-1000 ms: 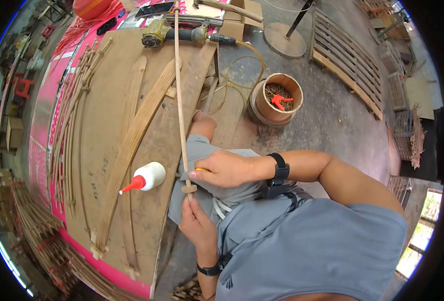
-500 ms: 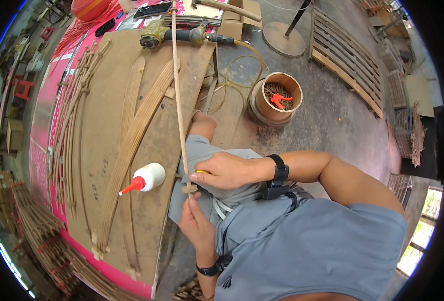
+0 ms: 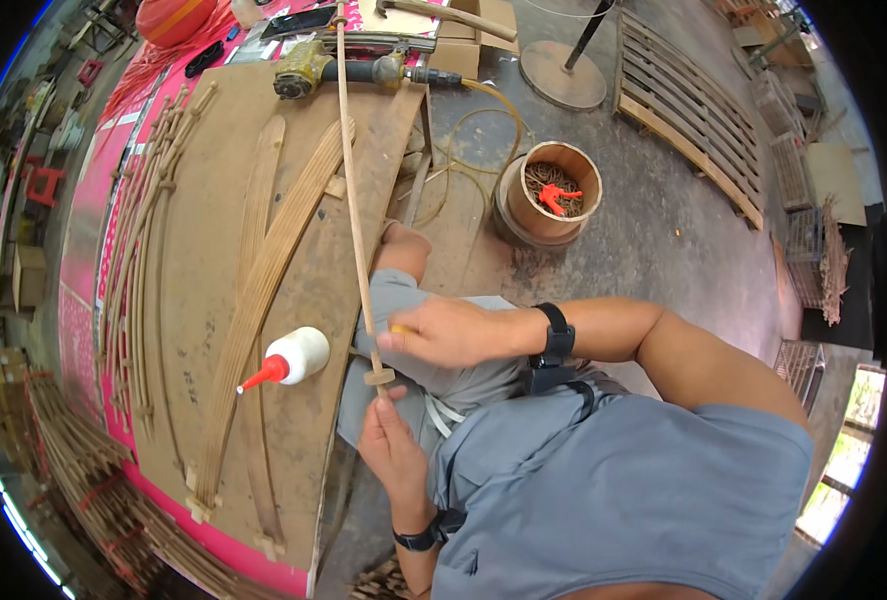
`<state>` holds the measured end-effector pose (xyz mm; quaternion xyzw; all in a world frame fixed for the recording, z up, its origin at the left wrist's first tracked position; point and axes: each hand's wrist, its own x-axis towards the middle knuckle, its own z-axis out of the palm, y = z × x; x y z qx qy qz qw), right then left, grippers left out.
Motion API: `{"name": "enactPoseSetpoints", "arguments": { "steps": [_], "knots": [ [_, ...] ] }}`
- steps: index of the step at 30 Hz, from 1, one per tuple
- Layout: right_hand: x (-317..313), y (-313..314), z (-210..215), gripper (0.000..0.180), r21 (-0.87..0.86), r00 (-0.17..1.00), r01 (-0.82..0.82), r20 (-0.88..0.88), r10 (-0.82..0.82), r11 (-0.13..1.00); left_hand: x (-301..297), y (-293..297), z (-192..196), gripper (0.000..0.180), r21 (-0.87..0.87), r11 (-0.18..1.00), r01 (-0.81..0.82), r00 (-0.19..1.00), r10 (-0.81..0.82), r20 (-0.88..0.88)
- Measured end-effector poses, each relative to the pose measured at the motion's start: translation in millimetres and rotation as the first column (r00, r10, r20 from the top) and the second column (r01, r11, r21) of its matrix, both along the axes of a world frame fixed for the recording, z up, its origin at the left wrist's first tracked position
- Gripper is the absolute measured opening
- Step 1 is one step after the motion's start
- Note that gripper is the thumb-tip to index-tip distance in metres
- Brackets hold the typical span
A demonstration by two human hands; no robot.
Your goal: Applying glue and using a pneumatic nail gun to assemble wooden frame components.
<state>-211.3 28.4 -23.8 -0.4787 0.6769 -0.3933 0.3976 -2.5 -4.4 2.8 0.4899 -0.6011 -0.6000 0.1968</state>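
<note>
Low in view, left hand (image 3: 393,440) pinches the rod (image 3: 356,220) just below its ring (image 3: 379,377); right hand (image 3: 448,332), beside the rod, is clenched round a yellow thing (image 3: 401,329), mostly hidden. Looks part-done: ring on, whether fixed can't tell, rod not yet laid down. Bottle (image 3: 305,353) untouched. Beyond, knobbed rods (image 3: 143,250) lie bunched, count unclear. Held rod's far end perhaps cut off.

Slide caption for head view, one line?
Left hand pinches a slender wooden rod below its collar; right hand, holding something yellow, is just above; white bottle nearby.
</note>
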Motion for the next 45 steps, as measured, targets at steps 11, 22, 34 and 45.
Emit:
{"name": "enactPoseSetpoints", "arguments": {
  "steps": [11,22,34,45],
  "knots": [
    [-3.3,0.9,0.3,0.049,-0.044,0.998,0.068,-0.013,-0.069,0.997,-2.0,-5.4,10.6,0.049,0.247,0.969,-0.014,0.994,0.040,-0.101],
    [-0.8,5.7,3.4,0.053,-0.003,0.998,-0.057,-0.023,0.057,0.998,4.1,-11.8,9.5,0.053,0.480,0.877,0.012,0.970,0.106,-0.217],
    [-2.4,1.4,7.2,0.050,0.040,0.993,0.040,-0.115,-0.035,0.998,2.5,-2.1,0.9,0.038,0.033,0.999,-0.014,0.997,0.016,-0.081],
    [6.7,2.7,0.0,0.049,-0.069,0.996,-0.019,-0.092,0.012,0.997,1.9,0.8,1.8,0.033,-0.053,0.998,-0.016,0.999,0.014,-0.037]
  ]
}}
